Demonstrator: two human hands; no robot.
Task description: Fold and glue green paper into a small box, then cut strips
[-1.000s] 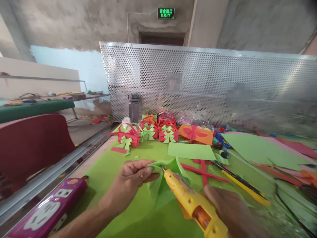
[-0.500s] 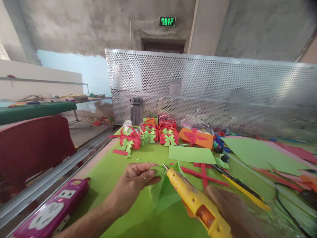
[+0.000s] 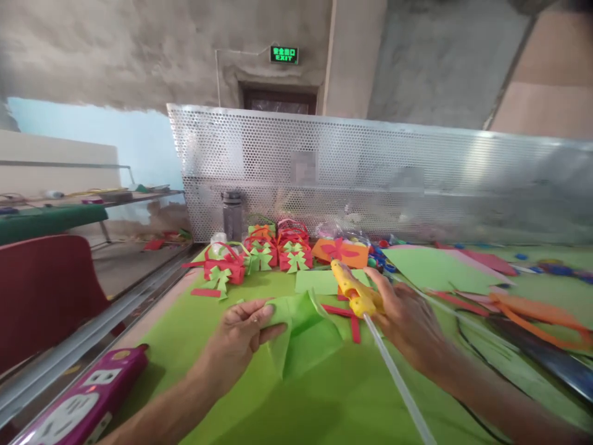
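Note:
Between thumb and fingers, my left hand [image 3: 248, 330] pinches the corner of a folded green sheet of paper [image 3: 308, 346], which hangs partly open above the table. To its right, my right hand [image 3: 403, 315] is around a yellow hot glue gun [image 3: 347, 287], its nozzle pointing away from me toward an orange paper piece [image 3: 359, 254] with a red bow. A clear glue stick [image 3: 398, 377] sticks out of the gun's back end. Beneath the gun lie a light green paper strip [image 3: 315, 281] and crossed red strips [image 3: 355, 327].
Small red paper baskets [image 3: 225, 270] with green bows stand at the back beside a grey bottle [image 3: 232, 216]. A purple power strip [image 3: 97, 395] lies at the left edge. Coloured sheets [image 3: 435, 266] and a dark cable [image 3: 477, 346] cover the right side. A perforated metal screen [image 3: 370, 167] closes the back.
My right hand has carried the glue gun away from the green paper, forward and to the right. My left hand keeps its pinch. The view has turned a little to the right.

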